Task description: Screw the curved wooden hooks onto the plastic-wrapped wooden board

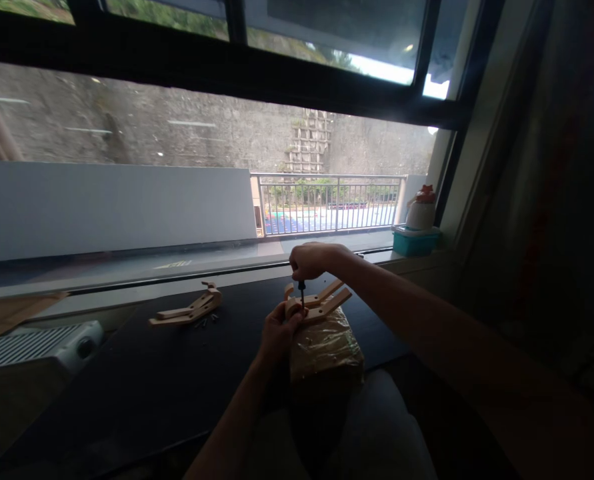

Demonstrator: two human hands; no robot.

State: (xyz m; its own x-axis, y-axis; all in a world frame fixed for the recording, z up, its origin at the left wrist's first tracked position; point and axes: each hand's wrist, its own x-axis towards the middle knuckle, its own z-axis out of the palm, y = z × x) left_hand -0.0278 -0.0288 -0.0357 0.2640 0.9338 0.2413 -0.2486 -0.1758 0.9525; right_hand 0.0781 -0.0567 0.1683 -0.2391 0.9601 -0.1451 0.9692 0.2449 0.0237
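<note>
My right hand [311,261] is closed around the handle of a screwdriver [303,293], whose shaft points straight down at a pale wooden piece [329,307] with angled arms and dark holes. My left hand [278,330] grips the near end of that wooden piece, close to the screwdriver's tip. The tip itself is hidden by the fingers and wood. Beneath the piece lies a block wrapped in shiny brown tape [321,347]. A second, similar wooden piece [189,308] rests on the dark table to the left, with several small screws [207,321] beside it.
The dark table [177,387] stands against a window sill. A teal box [415,240] with a white container [421,215] on top sits at the right end of the sill. At the left is a white slatted appliance [39,343]. Outside are a railing [337,203] and a wall.
</note>
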